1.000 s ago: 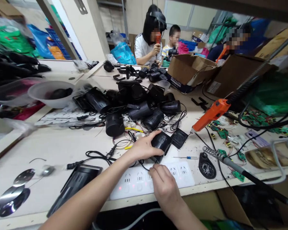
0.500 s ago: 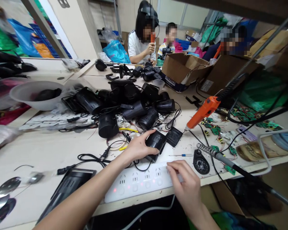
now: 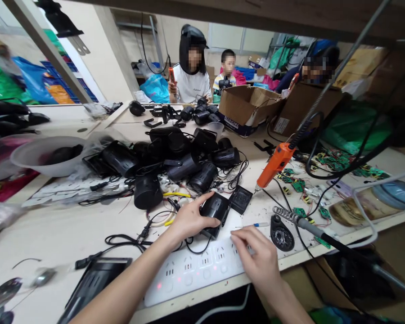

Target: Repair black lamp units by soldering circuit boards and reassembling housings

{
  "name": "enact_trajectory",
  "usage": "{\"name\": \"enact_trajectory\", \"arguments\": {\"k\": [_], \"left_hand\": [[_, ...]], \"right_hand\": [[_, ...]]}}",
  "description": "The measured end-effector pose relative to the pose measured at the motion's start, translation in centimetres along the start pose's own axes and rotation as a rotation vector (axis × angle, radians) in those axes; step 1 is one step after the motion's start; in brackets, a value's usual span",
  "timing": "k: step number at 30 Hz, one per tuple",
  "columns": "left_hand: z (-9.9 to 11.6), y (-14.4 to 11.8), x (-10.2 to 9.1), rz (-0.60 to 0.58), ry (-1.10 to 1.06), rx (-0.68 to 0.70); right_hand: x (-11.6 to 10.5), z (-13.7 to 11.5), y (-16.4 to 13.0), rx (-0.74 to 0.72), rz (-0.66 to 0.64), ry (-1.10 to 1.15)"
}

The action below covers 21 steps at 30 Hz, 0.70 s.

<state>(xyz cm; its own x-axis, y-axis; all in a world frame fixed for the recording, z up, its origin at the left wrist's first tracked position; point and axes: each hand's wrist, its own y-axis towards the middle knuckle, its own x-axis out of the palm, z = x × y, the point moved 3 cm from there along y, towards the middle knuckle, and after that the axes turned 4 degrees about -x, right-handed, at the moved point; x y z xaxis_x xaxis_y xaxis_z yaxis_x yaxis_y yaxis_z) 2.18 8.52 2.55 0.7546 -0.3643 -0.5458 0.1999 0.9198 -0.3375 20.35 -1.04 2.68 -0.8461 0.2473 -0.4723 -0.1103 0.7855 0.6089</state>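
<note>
My left hand (image 3: 189, 219) is closed around a black plastic housing (image 3: 215, 206) on the bench, thumb along its near edge and fingers at its far left side. A square black plate (image 3: 240, 199) lies against the housing's right end. My right hand (image 3: 258, 252) hovers over the right end of the white power strip (image 3: 178, 270), its thumb and fingers drawn together; whatever they hold, if anything, is too small to make out. Just beyond those fingertips lies a thin screwdriver with a blue end (image 3: 256, 225). An orange electric screwdriver (image 3: 274, 166) hangs with its tip beside the plate.
Black lamp-like housings (image 3: 184, 166) with cords are heaped behind my hands. A soldering iron (image 3: 310, 227) slants in from the right, near a black speaker-shaped part (image 3: 281, 234). Green circuit boards (image 3: 300, 185) lie at right. Cardboard boxes (image 3: 249, 108) and several people are across the bench.
The camera view has tilted up a little, so the bench sits lower. Both hands keep their places and grips. Across the bench, a person's orange tool has moved left, away from the work.
</note>
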Motion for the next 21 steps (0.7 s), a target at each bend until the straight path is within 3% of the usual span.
{"name": "enact_trajectory", "arguments": {"k": [4, 11, 17, 21], "left_hand": [[0.3, -0.3, 0.2, 0.028, 0.056, -0.018], [0.4, -1.2, 0.6, 0.137, 0.079, -0.052], [0.5, -0.7, 0.3, 0.091, 0.081, -0.038], [0.3, -0.4, -0.2, 0.046, 0.058, -0.012]], "right_hand": [[-0.2, 2.5, 2.5, 0.08, 0.045, -0.069], [3.6, 5.5, 6.2, 0.144, -0.112, -0.158], [3.9, 6.3, 6.4, 0.155, -0.14, -0.16], [3.6, 5.2, 6.4, 0.131, -0.128, -0.203]]}}
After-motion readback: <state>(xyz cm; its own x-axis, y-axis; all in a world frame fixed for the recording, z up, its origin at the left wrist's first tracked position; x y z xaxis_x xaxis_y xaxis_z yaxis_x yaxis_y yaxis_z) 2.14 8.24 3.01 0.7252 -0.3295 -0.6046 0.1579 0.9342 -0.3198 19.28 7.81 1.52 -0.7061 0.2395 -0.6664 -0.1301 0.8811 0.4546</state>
